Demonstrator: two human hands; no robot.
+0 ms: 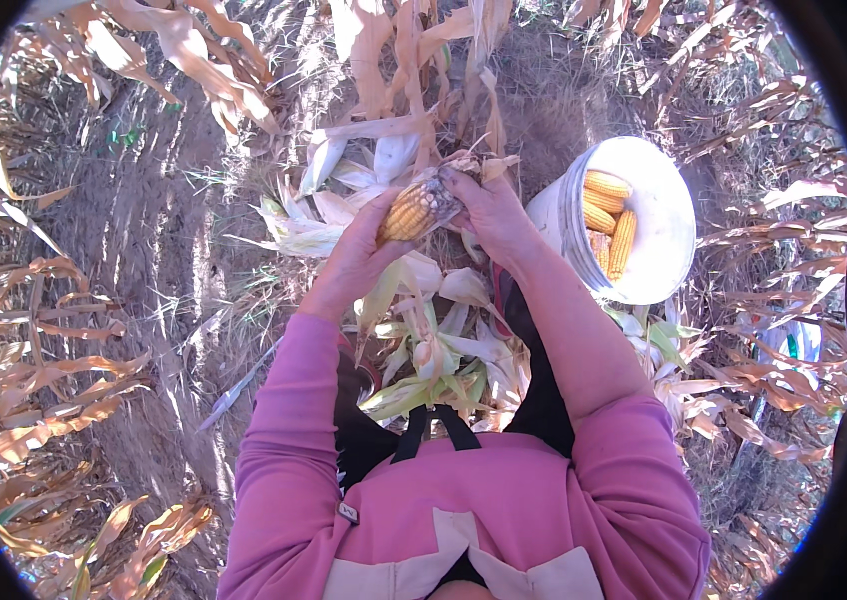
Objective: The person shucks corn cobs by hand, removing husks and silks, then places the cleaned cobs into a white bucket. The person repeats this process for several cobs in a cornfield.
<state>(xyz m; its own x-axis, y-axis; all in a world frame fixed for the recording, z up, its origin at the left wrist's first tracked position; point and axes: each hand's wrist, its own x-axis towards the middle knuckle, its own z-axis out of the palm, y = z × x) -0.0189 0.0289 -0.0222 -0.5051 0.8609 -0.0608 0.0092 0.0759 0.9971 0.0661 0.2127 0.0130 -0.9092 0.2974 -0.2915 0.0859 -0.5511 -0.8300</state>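
Note:
Between my two hands is a corn cob [406, 214], its lower part covered in yellow kernels and its upper end greyish and mouldy-looking. My left hand [363, 237] wraps round the yellow part from the left side. At the grey end, my right hand [484, 212] grips with thumb and fingers closed on it. Pale stripped husks [433, 345] lie in a heap below the cob, between my legs, and more husks [308, 230] spread to the left of my left hand.
Right of my right hand, a white bucket [678, 225] leans with its mouth toward me, holding several yellow corn cobs [603, 210]. Dry corn stalks [378, 60] stand ahead, and dry leaves [43, 370] line both sides. Bare soil [153, 270] with some grass runs along the left.

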